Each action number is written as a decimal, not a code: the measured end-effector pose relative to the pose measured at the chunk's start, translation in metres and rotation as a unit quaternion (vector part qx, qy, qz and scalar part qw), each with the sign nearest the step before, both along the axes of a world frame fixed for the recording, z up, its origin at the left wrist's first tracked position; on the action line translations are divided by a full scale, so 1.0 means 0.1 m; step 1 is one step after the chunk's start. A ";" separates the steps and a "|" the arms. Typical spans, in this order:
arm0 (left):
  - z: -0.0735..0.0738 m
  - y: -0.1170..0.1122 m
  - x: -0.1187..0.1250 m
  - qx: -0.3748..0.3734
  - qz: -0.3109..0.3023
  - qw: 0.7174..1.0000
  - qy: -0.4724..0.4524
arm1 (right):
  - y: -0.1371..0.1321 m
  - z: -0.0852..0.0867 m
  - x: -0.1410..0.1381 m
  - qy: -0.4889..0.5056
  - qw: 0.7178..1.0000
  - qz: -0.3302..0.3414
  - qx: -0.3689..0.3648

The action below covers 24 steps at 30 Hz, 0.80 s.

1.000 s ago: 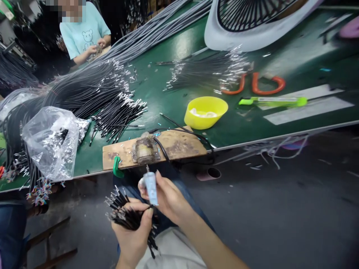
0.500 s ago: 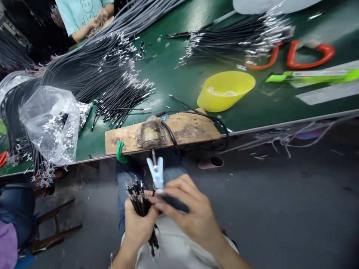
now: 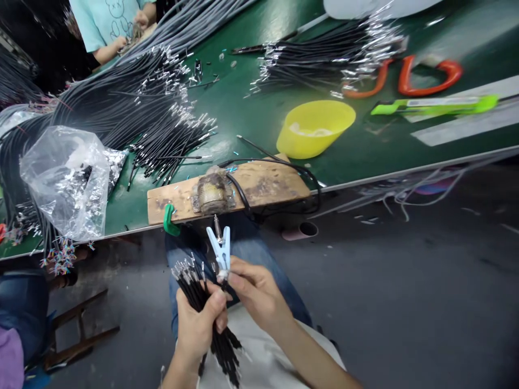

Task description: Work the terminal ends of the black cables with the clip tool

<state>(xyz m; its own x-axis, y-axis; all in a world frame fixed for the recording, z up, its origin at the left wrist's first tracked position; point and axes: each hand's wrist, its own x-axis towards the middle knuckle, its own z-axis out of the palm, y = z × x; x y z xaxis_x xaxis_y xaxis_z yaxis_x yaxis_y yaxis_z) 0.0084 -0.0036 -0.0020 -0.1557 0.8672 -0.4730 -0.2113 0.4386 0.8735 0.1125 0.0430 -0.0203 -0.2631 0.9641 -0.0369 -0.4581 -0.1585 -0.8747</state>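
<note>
My left hand (image 3: 198,324) is closed around a bundle of short black wires (image 3: 194,283) with metal tips, held over my lap. My right hand (image 3: 253,292) pinches a pale blue clothespin-like clip (image 3: 219,249) by its lower end, right beside the bundle. The clip's open jaws point up toward a wooden board (image 3: 267,189) at the table's near edge. On that board sits a worn metal block (image 3: 211,194) with a black cord running from it.
The green table (image 3: 251,108) carries big heaps of black and grey cables (image 3: 133,102), a clear plastic bag (image 3: 65,178), a yellow bowl (image 3: 314,127), a green tool (image 3: 433,104) and orange handles (image 3: 425,75). Another person in a light blue shirt (image 3: 105,21) works at the far left.
The camera tilted down and shifted. My left hand turned the wire bundle upright; my right hand drew back from over it and now pinches the clip's lower end, the clip having turned jaws-up.
</note>
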 end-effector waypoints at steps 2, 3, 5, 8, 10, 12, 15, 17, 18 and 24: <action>-0.02 0.00 -0.01 -0.006 -0.005 1.000 -0.015 | 0.01 -0.05 0.01 0.051 0.995 0.053 -0.066; -0.03 0.00 -0.01 -0.010 -0.005 1.000 -0.018 | 0.02 -0.05 0.04 0.061 0.993 0.059 -0.077; -0.02 -0.01 -0.02 -0.018 -0.008 0.999 -0.030 | 0.05 -0.04 0.09 0.049 0.996 0.051 -0.050; 0.00 -0.01 -0.03 -0.023 -0.012 0.999 -0.038 | 0.09 0.02 0.16 -0.005 0.999 0.049 0.023; 0.00 0.00 -0.02 -0.020 -0.013 0.999 -0.033 | 0.09 0.06 0.14 -0.019 0.998 0.049 0.033; -0.02 0.02 -0.01 -0.019 -0.016 0.999 -0.028 | 0.06 0.07 0.09 -0.005 0.999 0.032 0.012; -0.06 0.05 0.03 -0.034 -0.036 0.998 -0.033 | 0.01 0.06 0.00 -0.027 0.998 -0.041 0.024; -0.06 0.05 0.06 -0.029 -0.026 0.999 -0.028 | -0.01 0.07 0.00 -0.094 0.983 -0.120 0.105; -0.05 0.05 0.07 -0.020 -0.013 0.999 -0.022 | 0.00 0.08 0.01 -0.129 0.968 -0.151 0.152; 0.06 0.04 0.07 0.022 0.025 0.999 0.013 | 0.15 0.14 0.16 -0.016 0.997 0.051 0.047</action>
<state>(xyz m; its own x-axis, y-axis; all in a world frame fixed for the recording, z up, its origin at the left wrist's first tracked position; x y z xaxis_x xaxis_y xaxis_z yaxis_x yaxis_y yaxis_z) 0.0153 0.0007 0.0037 -0.2116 0.8777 -0.4300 -0.2093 0.3891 0.8971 0.1288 0.0581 -0.0059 -0.3596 0.9322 0.0418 -0.4147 -0.1195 -0.9021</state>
